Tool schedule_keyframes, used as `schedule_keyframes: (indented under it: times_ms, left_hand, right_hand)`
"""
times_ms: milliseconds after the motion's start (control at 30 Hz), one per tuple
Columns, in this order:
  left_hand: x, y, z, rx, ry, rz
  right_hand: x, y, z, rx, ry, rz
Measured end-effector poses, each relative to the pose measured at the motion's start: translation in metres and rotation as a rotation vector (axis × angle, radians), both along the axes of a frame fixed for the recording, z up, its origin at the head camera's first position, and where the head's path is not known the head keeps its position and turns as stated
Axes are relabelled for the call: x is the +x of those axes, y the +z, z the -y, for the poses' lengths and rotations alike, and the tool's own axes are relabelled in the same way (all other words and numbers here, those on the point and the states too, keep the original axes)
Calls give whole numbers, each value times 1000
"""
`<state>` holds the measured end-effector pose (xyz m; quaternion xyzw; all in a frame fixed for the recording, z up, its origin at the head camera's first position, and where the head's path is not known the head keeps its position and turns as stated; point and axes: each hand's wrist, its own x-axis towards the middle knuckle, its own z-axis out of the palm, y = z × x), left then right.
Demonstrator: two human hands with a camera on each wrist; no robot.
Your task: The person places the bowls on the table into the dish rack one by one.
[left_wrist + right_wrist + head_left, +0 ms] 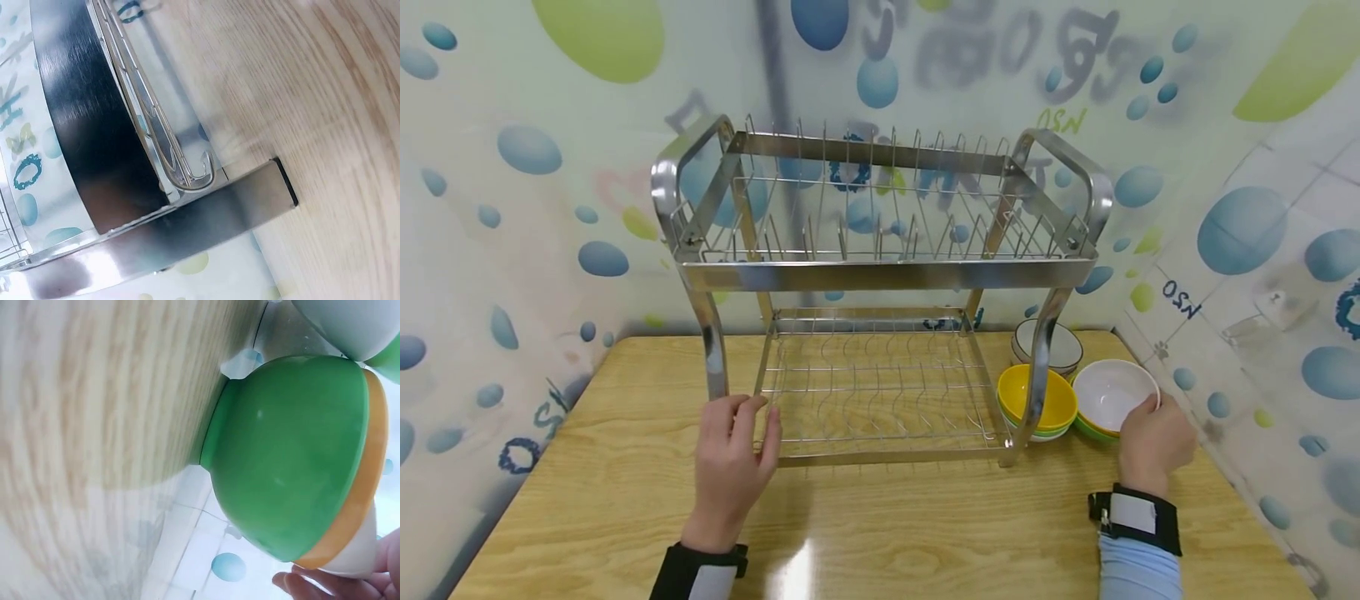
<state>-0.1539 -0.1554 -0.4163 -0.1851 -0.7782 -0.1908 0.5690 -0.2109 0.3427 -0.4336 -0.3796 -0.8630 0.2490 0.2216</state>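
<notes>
My right hand (1157, 442) pinches the rim of a white bowl (1112, 396) at the right of the table. In the right wrist view this white bowl (356, 550) is the innermost of a nested stack, inside an orange bowl (350, 519) and a green bowl (294, 450). My fingers (340, 587) are at its rim. A two-tier metal dish rack (887, 275) stands in the middle. At its front left leg is my left hand (730, 467), fingers loosely bent and thumb apart. The left wrist view shows the rack's leg (237, 206) but no fingers.
Left of the white bowl, a yellow bowl (1037, 396) tops another stack, partly behind the rack's right leg. A dark-rimmed white bowl (1060, 346) sits behind them. The wooden table (910, 533) backs onto a patterned wall (475, 250), with another wall close on the right.
</notes>
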Motion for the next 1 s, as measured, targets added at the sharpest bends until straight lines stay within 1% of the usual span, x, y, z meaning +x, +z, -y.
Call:
schedule_keyframes:
  times_ms: [133,233,300,433,567,800,900,1000]
  left_hand:
    - [-1,-1,-4,-18,-1,34]
    - [-2,-2,-9,-36,4,77]
    - [-3,-3,-12,-37,1,110]
    - [-5,-5,-18,-19,-12,176]
    - [-8,-6,-23,16,-32,222]
    - [-12,-6,-31,39,-57,246]
    - [-13,-5,-34,37,-66,277]
    - [-13,-4,-38,35,-68,305]
  right_hand:
    - [-1,2,2,1,-4,-14]
    - [-1,5,3,3,-7,-32]
    - [0,6,4,10,-9,-64]
    - [2,11,4,31,0,-126]
    - [6,19,7,40,26,-135]
    - [20,40,16,55,65,-198]
    - [29,51,21,41,77,-196]
    - [38,61,24,14,90,-173]
